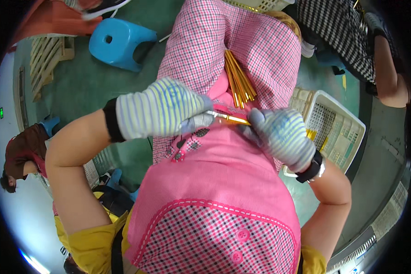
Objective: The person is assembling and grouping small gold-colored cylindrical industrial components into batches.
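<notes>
Both my hands wear striped knit gloves and meet over the lap of my pink apron. Between them runs a thin gold-and-silver rod. My left hand is closed on its silver end, fingertips pressed together. On the gold end, my right hand pinches with thumb and fingers. Whether the rod is one piece or two joined parts, I cannot tell. Just beyond the hands, a loose bundle of slim gold rods lies in the checked lap, between the thighs.
To my right stands a white plastic crate with a few gold pieces inside. A blue stool is on the green floor at front left, near a wooden pallet. Another person's gloved hand shows at the far right.
</notes>
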`<state>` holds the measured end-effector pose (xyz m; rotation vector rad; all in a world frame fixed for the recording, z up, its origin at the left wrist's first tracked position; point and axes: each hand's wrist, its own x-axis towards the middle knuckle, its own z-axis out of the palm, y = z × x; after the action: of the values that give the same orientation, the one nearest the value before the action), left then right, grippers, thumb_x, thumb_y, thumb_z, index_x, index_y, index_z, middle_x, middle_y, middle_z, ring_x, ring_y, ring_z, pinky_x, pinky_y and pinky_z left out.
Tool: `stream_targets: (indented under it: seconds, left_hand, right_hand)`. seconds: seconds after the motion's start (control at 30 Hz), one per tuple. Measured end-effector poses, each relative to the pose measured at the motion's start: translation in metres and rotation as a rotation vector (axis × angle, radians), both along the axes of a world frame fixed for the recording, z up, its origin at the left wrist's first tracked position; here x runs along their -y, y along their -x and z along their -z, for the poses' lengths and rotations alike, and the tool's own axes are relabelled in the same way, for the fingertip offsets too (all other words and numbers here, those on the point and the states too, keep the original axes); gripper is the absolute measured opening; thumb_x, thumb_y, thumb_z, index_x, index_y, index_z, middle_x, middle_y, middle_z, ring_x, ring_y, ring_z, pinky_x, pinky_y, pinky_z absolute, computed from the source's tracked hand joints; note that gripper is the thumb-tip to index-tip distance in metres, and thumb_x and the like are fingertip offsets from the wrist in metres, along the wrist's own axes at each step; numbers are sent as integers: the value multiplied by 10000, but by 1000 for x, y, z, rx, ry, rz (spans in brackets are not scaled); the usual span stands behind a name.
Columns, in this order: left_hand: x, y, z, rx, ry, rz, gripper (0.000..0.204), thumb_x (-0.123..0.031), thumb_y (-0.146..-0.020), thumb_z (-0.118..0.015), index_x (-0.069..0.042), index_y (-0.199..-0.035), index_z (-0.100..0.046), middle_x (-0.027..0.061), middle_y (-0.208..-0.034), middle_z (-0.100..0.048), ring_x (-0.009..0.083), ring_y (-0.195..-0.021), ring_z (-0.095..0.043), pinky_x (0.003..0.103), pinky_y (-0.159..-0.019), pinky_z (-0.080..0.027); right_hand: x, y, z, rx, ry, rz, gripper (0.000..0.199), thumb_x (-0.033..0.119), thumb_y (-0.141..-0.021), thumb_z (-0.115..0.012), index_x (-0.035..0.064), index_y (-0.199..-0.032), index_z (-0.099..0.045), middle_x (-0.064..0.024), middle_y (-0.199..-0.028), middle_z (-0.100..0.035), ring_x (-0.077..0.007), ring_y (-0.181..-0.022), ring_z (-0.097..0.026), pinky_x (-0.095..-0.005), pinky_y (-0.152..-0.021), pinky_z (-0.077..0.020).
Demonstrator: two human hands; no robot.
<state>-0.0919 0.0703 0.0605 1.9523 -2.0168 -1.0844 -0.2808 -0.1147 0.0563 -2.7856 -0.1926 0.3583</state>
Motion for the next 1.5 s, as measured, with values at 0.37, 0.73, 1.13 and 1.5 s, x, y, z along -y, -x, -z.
stream_targets:
  seconds: [0.37,0.73,1.13,1.5]
  left_hand:
    - [3,19,-7,154,91,-64,340,-385,-890,-551,-61,-940,-640,67,-755,-631,244,-681,-625,375,-594,-493]
    - [-3,17,-16,-113,-228,-124,367,-396,-939,-516,-55,-937,-652,163,-719,-632,311,-667,-645,405,-587,-492]
    - [-15,7,1,-42,-98,-206,355,-398,-897,-554,-57,-909,-650,136,-730,-637,307,-703,-657,404,-649,-505]
    - [-2,16,-5,506,626,-30,290,-341,-777,-650,-92,-925,-640,44,-725,-605,194,-661,-611,368,-585,-467]
  right_hand:
    - [1,10,-4,30,-91,57,279,355,-884,-585,78,-899,-563,-76,-597,-554,-284,-539,-597,-392,-476,-459]
    - [-10,3,2,-33,-154,-21,375,442,-919,-513,74,-855,-545,-107,-612,-568,-296,-554,-608,-400,-473,-457]
    - [-3,10,6,20,25,10,296,362,-861,-587,73,-923,-601,-89,-703,-593,-262,-619,-612,-391,-533,-468]
    - [-15,-4,-10,-81,-634,369,282,329,-923,-575,94,-1060,-653,-175,-676,-597,-319,-630,-621,-402,-627,-513]
